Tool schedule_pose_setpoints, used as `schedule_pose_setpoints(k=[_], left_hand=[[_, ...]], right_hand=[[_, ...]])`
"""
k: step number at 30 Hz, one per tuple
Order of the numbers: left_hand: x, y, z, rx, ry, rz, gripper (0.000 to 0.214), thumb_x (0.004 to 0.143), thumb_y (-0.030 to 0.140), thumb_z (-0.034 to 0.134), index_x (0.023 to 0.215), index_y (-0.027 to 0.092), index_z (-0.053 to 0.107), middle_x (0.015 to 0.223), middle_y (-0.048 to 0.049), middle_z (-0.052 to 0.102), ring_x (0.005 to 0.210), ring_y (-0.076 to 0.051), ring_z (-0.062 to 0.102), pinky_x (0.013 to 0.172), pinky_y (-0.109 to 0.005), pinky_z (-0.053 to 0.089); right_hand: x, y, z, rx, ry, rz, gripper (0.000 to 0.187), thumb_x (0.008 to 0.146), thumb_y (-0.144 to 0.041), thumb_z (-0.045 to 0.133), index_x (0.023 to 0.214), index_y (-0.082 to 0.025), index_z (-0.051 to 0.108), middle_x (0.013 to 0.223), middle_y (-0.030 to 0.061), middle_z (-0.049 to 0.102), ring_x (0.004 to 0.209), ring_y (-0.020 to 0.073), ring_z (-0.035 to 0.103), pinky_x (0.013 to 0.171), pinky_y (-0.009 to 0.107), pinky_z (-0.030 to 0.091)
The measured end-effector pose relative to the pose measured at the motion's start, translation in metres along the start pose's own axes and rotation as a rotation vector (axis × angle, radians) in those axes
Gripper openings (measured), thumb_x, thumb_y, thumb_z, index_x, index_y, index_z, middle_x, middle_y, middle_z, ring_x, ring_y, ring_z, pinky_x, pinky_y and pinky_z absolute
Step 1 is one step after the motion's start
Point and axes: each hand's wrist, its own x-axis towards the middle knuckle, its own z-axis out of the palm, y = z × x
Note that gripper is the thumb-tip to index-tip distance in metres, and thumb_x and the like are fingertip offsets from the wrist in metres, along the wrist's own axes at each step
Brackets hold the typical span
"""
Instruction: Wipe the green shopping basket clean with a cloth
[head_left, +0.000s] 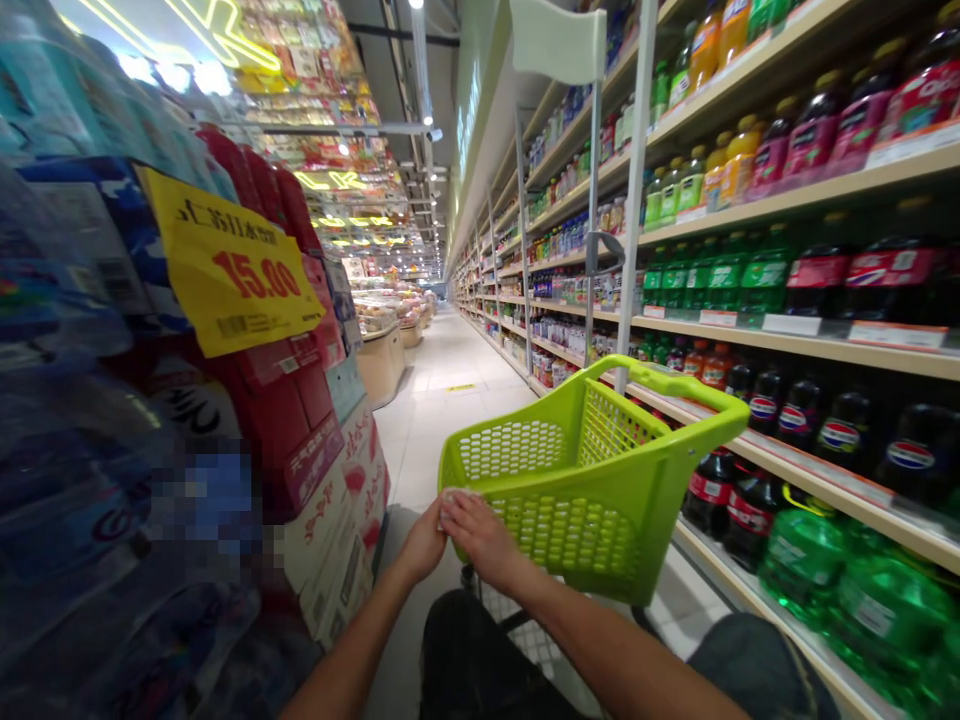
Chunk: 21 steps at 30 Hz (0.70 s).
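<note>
Two hands are brought together at the near front corner of a lime-green shopping cart [637, 500], which stands in the aisle between a stack of goods and the drinks shelves [750, 332]. The right hand [484, 540] is laid over the rim at that corner with its fingers stretched forward; the left hand [422, 545] is bent in beside it, touching or nearly so. How firmly either is closed cannot be told, nor whether anything thin is pinched between the fingers. The handling of the cart is judged to be under way: one corner is covered, while the long near rim and the handle are left untouched. How much is finished cannot be read from this view.

The cart's basket has pierced walls; its floor is hidden by the near side. On the shelves, dark cola is held in bottles with blue-and-red labels [799, 415], and large green bottles [802, 555] are set at the bottom. At the left, printed cartons [322, 500] are piled below a yellow price sign [232, 275]; their contents are hidden.
</note>
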Motion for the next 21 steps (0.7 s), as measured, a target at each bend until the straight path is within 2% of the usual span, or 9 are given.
schedule_pose_setpoints(k=[2,4,6,12,15,18,21], left_hand=[[0.002,0.002,-0.004,0.022,-0.012,-0.024,0.076,0.056,0.000,0.033,0.130,0.013,0.033,0.134,-0.0022,0.044,0.124,-0.010,0.036,0.108,-0.027,0.023],[0.002,0.004,-0.009,0.052,-0.016,-0.050,0.077,0.054,-0.001,0.032,0.129,0.012,0.035,0.132,-0.0029,0.046,0.124,-0.010,0.037,0.108,-0.026,0.023],[0.002,0.007,-0.011,0.076,-0.012,-0.058,0.075,0.054,-0.001,0.032,0.129,0.011,0.036,0.132,-0.0040,0.046,0.123,-0.011,0.037,0.107,-0.026,0.023],[0.001,0.036,0.008,0.216,-0.029,-0.043,0.072,0.058,-0.002,0.034,0.129,0.014,0.035,0.138,-0.0071,0.036,0.128,-0.017,0.029,0.109,-0.041,0.014],[-0.001,0.054,0.019,0.414,-0.102,0.028,0.075,0.059,-0.002,0.034,0.131,0.017,0.031,0.142,-0.0052,0.029,0.131,-0.016,0.022,0.109,-0.042,0.009],[-0.002,0.065,0.023,0.542,-0.135,0.042,0.076,0.060,-0.001,0.034,0.133,0.015,0.029,0.143,-0.0060,0.024,0.132,-0.016,0.019,0.109,-0.043,0.006],[0.000,0.073,0.024,0.596,-0.133,0.045,0.077,0.059,-0.001,0.034,0.134,0.014,0.027,0.144,-0.0061,0.022,0.133,-0.017,0.018,0.109,-0.044,0.006]], right_hand=[[0.002,0.001,0.001,-0.028,-0.031,-0.016,0.024,0.088,-0.018,0.045,0.107,-0.017,0.059,0.120,0.0071,0.056,0.120,0.0211,0.040,0.097,0.041,0.037],[-0.013,0.005,0.002,-0.047,-0.096,-0.037,0.019,0.086,-0.019,0.048,0.097,-0.016,0.063,0.111,0.0069,0.061,0.112,0.0215,0.048,0.091,0.040,0.043],[-0.032,0.013,-0.003,-0.061,-0.102,-0.038,0.019,0.087,-0.020,0.047,0.095,-0.017,0.063,0.109,0.0055,0.063,0.108,0.0215,0.052,0.088,0.039,0.046],[-0.044,0.056,-0.044,-0.147,0.128,0.033,0.035,0.089,-0.012,0.033,0.120,-0.018,0.051,0.126,0.0100,0.050,0.125,0.0221,0.033,0.097,0.046,0.036],[-0.073,0.064,-0.040,-0.154,0.074,0.051,0.031,0.088,-0.012,0.037,0.112,-0.018,0.057,0.118,0.0096,0.057,0.119,0.0201,0.042,0.095,0.042,0.040],[-0.104,0.065,-0.033,-0.153,-0.014,0.047,0.026,0.087,-0.014,0.041,0.104,-0.020,0.061,0.111,0.0059,0.062,0.111,0.0191,0.050,0.091,0.038,0.044],[-0.094,0.071,-0.048,-0.160,0.026,0.048,0.032,0.088,-0.012,0.039,0.114,-0.021,0.055,0.119,0.0066,0.056,0.118,0.0205,0.044,0.093,0.041,0.042]])
